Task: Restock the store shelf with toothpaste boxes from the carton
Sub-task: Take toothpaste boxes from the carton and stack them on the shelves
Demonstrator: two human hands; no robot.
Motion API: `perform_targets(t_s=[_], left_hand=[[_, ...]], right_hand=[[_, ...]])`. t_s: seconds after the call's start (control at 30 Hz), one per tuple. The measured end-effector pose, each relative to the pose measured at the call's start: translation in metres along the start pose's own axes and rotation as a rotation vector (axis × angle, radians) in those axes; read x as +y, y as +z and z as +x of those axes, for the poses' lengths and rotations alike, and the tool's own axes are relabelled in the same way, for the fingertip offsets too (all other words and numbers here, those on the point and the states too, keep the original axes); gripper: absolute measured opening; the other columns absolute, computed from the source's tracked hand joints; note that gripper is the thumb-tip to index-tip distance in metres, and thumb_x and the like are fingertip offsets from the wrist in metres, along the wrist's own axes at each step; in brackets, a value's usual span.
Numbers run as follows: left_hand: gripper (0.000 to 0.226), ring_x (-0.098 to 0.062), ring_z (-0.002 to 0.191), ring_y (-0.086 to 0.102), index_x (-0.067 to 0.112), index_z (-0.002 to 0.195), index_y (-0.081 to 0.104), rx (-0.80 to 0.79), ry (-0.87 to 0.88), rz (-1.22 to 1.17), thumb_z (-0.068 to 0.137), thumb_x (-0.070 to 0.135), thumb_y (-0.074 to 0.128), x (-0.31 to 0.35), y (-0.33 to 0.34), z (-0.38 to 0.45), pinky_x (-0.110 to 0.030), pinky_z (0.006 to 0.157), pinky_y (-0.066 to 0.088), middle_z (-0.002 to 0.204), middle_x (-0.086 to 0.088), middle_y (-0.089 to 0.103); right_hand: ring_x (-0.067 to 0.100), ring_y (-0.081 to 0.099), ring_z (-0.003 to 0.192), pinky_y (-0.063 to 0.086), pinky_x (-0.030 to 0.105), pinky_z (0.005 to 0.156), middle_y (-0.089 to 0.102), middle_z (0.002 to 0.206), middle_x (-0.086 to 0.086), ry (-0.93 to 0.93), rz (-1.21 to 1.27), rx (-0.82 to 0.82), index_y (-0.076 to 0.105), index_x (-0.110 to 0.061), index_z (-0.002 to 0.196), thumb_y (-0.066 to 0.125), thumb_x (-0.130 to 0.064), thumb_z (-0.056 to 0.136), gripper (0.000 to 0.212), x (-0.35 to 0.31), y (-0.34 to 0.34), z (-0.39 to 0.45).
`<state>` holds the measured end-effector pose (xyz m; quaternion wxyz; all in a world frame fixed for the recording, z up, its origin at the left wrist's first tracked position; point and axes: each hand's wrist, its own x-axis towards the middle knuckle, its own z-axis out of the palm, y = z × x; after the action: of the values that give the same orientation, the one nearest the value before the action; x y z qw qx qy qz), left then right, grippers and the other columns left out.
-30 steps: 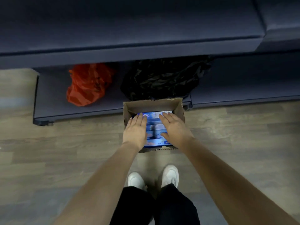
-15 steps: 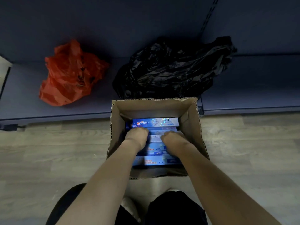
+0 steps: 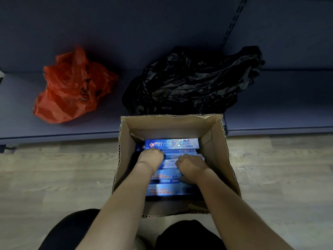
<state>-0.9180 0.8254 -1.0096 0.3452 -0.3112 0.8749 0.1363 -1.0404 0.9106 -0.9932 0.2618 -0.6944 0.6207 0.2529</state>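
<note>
Blue toothpaste boxes (image 3: 172, 143) flat in open carton (image 3: 219, 156)

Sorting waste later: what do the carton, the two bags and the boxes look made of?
Carton: corrugated cardboard, matte brown, fluted edges showing. Red bag and black bag: thin plastic film, crinkled, glossy. Boxes: probably printed paperboard, shiny, holographic patches.
</note>
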Motion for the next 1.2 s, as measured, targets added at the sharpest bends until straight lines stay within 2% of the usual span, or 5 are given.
perform_targets(t_s=[0.27,0.43,0.63,1.03,1.2], left_hand=[[0.062,-0.028,0.123,0.045,0.010,0.142,0.031,-0.006,0.042,-0.001,0.086,-0.005,0.054,0.002,-0.003,-0.009,-0.036,0.093,0.043,0.135,-0.012,0.046],[0.092,-0.033,0.122,0.044,0.015,0.151,0.003,-0.009,0.136,0.089,0.081,-0.008,0.058,0.011,-0.006,-0.016,-0.039,0.088,0.045,0.140,-0.015,0.038],[0.089,-0.034,0.123,0.042,0.027,0.145,0.017,0.026,0.180,0.015,0.077,-0.011,0.060,0.010,-0.004,-0.019,-0.039,0.082,0.047,0.145,-0.011,0.025],[0.054,-0.026,0.124,0.046,0.011,0.135,0.038,0.005,0.049,-0.068,0.090,0.031,0.059,0.002,-0.003,0.003,-0.036,0.097,0.041,0.134,-0.008,0.048],[0.050,-0.027,0.125,0.043,0.008,0.138,0.034,0.058,0.129,0.119,0.092,0.014,0.053,0.014,-0.001,0.010,-0.038,0.097,0.040,0.136,-0.010,0.043]], right_hand=[[0.031,0.048,0.118,0.040,0.038,0.093,0.050,0.129,0.016,0.066,-0.078,0.045,0.046,-0.006,0.131,0.062,-0.024,0.088,0.049,-0.006,0.008,0.000],[0.015,0.065,0.057,0.048,0.019,0.051,0.068,0.061,0.004,0.154,-0.075,0.194,0.074,-0.015,0.064,0.087,-0.030,0.039,0.032,-0.015,0.017,0.006],[0.036,0.045,0.122,0.038,0.044,0.096,0.046,0.134,0.020,0.100,-0.015,0.083,0.036,0.001,0.138,0.038,-0.004,0.097,0.042,-0.013,0.013,-0.002],[0.036,0.052,0.119,0.040,0.041,0.097,0.050,0.131,0.021,0.184,0.217,0.022,0.038,-0.002,0.131,0.040,-0.002,0.096,0.035,-0.008,-0.003,-0.015],[0.037,0.042,0.125,0.031,0.045,0.105,0.041,0.137,0.022,0.137,0.114,0.010,0.037,0.000,0.136,0.035,-0.002,0.098,0.039,-0.006,0.008,-0.011]])
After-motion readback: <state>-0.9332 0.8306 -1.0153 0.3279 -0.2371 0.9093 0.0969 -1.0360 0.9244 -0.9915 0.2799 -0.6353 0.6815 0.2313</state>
